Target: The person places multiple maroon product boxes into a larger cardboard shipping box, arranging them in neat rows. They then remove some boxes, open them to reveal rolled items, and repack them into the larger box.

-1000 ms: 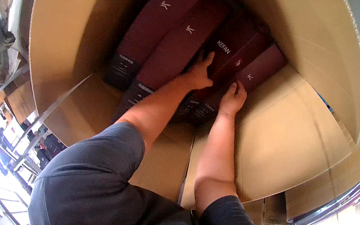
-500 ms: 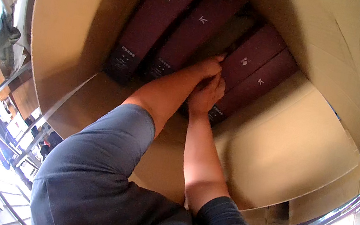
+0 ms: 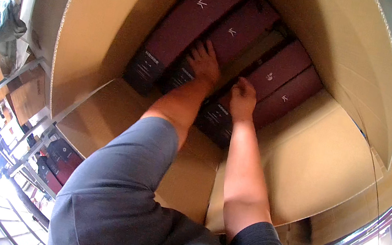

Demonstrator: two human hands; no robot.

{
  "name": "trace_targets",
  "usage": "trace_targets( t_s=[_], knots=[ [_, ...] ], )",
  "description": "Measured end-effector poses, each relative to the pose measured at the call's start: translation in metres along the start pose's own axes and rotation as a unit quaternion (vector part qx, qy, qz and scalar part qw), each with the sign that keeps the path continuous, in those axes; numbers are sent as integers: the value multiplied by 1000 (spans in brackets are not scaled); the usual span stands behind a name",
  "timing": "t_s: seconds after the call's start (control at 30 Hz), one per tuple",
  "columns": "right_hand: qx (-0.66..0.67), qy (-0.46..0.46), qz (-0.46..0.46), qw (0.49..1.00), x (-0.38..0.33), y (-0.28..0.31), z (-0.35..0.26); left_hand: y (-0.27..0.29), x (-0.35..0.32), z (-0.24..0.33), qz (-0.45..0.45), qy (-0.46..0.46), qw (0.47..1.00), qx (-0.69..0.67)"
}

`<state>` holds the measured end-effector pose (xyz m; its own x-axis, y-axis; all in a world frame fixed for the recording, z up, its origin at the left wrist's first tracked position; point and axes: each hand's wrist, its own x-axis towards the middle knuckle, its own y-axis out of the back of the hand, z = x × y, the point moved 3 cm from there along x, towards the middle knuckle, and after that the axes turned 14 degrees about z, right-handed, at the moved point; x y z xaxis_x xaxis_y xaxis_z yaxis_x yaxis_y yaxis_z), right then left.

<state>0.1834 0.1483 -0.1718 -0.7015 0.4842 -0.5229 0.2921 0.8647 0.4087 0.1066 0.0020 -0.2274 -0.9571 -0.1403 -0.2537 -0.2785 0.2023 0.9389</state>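
Observation:
Several long maroon boxes with dark ends stand side by side inside a large open cardboard carton [image 3: 104, 17]. My left hand [image 3: 203, 64] lies with spread fingers on the second maroon box [image 3: 241, 28], beside the leftmost maroon box [image 3: 193, 19]. To the right, my right hand [image 3: 243, 99] is closed, its fingers curled at the left edge of the third maroon box [image 3: 280, 69]. Whatever those fingers may grip is hidden. A dark gap runs between the second and third boxes. The rightmost maroon box [image 3: 292, 95] sits tight against the third.
Tall carton walls rise around the boxes, and a flap [image 3: 315, 159] folds out at the right. Outside on the left stand a metal rack [image 3: 14, 80] and more dark red boxes [image 3: 60, 164].
My hands were together over the gap and have come apart. The left one moved left and spread onto the second box; the right one shifted slightly right. The view has shifted a little.

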Motion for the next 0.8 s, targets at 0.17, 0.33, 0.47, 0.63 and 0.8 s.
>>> trace_targets(
  t_s=[0.17,0.33,0.47,0.63,0.8],
  knots=[
    [-42,-2,101,994,13,29,31,14,19,-25,-194,-163,940,-230],
    [-65,19,128,990,12,25,22,18,14,3,-131,-74,966,-212],
    [-102,52,71,991,15,31,-9,-10,30,-16,-136,-12,920,-367],
    [-153,108,66,980,33,25,10,13,-8,10,-103,-129,943,-289],
    [-124,94,52,986,43,5,11,12,-30,2,-56,-137,929,-338]
  ],
)
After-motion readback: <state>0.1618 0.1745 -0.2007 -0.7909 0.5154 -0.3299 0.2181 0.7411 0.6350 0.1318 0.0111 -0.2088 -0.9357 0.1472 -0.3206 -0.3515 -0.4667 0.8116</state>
